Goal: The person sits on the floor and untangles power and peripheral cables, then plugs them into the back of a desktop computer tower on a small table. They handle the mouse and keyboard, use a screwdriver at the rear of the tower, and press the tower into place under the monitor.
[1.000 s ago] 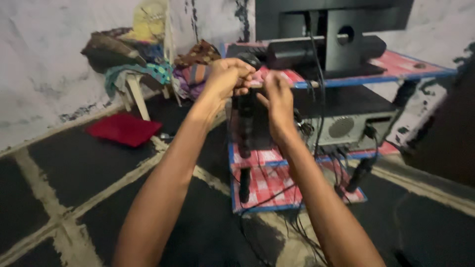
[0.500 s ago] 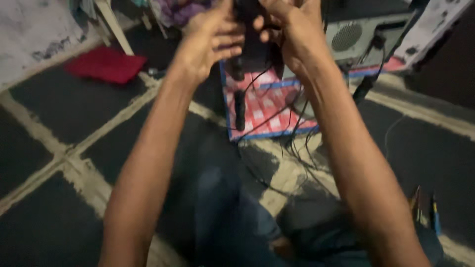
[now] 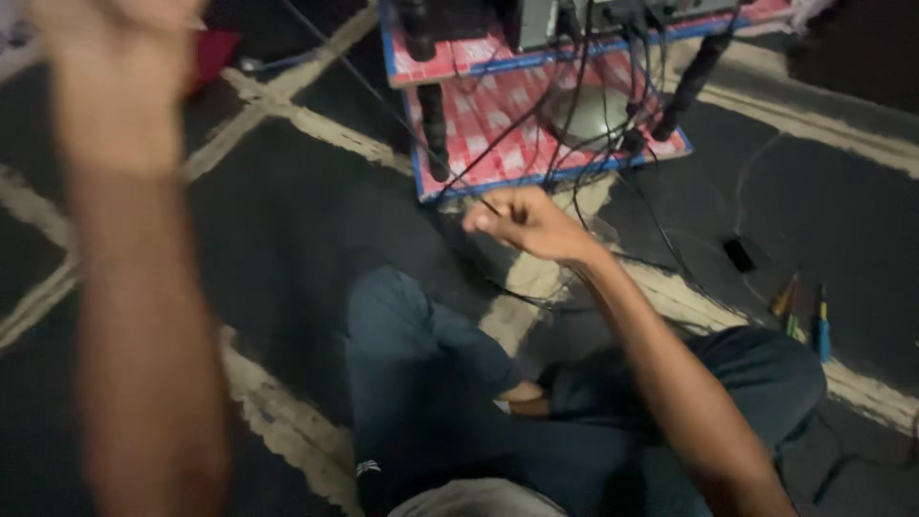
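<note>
Right hand (image 3: 525,222): fingers curled into a loose fist, pinching a thin black cable (image 3: 450,182) between thumb and forefinger. The hand sits just in front of the near edge of the bottom shelf (image 3: 498,134), above the dark floor (image 3: 287,239).

Left hand (image 3: 120,43): raised at the upper left corner of the view and heavily blurred. Whether it is open or closed cannot be determined, nor whether it holds anything.

Cable: slender, black, running taut and diagonally from the right hand up towards the shelf unit, where it joins a tangle of several other black leads hanging over the shelf's far right part.

Shelf: red-and-white check covering with blue edging, carried on black posts; two posts (image 3: 436,129) are clearly visible.

Screwdrivers (image 3: 804,311): about three lie together on the floor at the right, well apart from both hands.
</note>
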`<state>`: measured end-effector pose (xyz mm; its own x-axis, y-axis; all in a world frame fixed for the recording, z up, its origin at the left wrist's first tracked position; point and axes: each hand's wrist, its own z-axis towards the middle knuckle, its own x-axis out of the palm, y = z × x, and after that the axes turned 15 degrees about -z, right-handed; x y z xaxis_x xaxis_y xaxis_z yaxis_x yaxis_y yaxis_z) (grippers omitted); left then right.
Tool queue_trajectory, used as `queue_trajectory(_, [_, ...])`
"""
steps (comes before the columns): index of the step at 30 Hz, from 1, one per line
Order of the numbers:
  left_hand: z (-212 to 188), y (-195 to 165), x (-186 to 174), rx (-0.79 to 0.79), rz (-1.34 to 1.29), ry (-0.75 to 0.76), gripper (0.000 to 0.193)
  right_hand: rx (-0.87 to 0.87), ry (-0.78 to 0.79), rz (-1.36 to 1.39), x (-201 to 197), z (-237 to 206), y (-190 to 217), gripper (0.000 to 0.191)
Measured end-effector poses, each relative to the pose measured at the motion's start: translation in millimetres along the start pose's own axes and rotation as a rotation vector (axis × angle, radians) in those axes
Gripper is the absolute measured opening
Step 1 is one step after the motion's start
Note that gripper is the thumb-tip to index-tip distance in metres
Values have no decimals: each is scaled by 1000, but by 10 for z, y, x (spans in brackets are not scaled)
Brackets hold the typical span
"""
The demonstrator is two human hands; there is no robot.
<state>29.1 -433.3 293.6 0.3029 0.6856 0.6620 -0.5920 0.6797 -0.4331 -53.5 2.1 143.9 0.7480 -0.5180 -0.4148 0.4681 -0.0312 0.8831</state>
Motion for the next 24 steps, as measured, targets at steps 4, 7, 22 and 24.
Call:
queue_trajectory(4, [-272, -118, -312, 49, 51, -216, 38, 112, 44, -127, -215, -521, -524, 17])
queue_trajectory(7, [-356, 36, -368, 22, 79, -266, 43, 65, -21, -175, -419, -733, -572, 21])
queue_trajectory(22, [-901, 1626, 1042, -591, -35, 311, 70, -261, -411, -307, -818, 60, 1214, 21])
queue_trajectory(24, [-861, 1614, 1172, -609, -78, 398, 70, -242, -465, -476, -816, 249, 1363, 26])
